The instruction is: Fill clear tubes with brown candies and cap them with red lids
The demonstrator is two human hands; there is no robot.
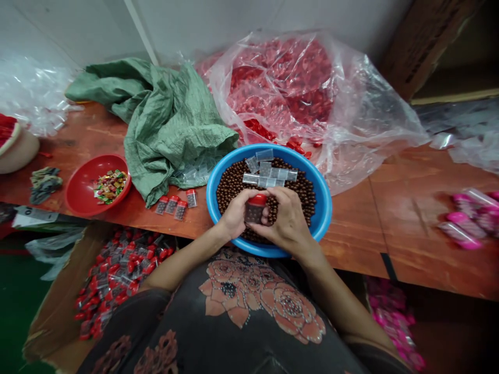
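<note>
Between my two hands is a small clear bottle [254, 212] with a red cap, filled with dark brown balls. My left hand [236, 214] closes on its left side, thumb by the cap. My right hand [287, 215] grips it from the right, fingers at the cap and the base. Both hands are over a blue basin [326, 208] full of brown balls [230, 188]. Several empty clear containers [268, 176] lie on top of the balls. Left of the basin, several filled red-capped bottles [171, 204] rest on the table.
A red bowl [80, 192] with wrapped candies stands left, near a green woven sack [167, 119]. Behind the basin lies a clear bag [280, 83] of red caps. Pink-capped tubes [465, 218] lie right. Below the table edge, a carton [58, 306] holds many red-capped bottles.
</note>
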